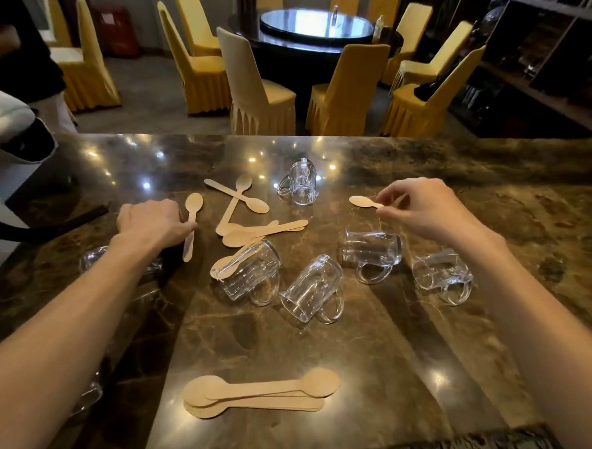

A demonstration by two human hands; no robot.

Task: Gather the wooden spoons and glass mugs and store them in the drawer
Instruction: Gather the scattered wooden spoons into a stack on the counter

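Wooden spoons and glass mugs lie scattered on a brown marble counter. My left hand pinches the handle of one wooden spoon at the left. My right hand pinches the handle of another spoon, its bowl pointing left. Several loose spoons lie crossed between my hands. A neat stack of spoons sits near the front edge. Several mugs lie on their sides: one at the back, three in the middle, one at the right, and one partly hidden under my left forearm.
Another person stands at the counter's left end. Beyond the counter are yellow-covered chairs around a dark round dining table. Dark shelving runs along the right. No drawer is in view.
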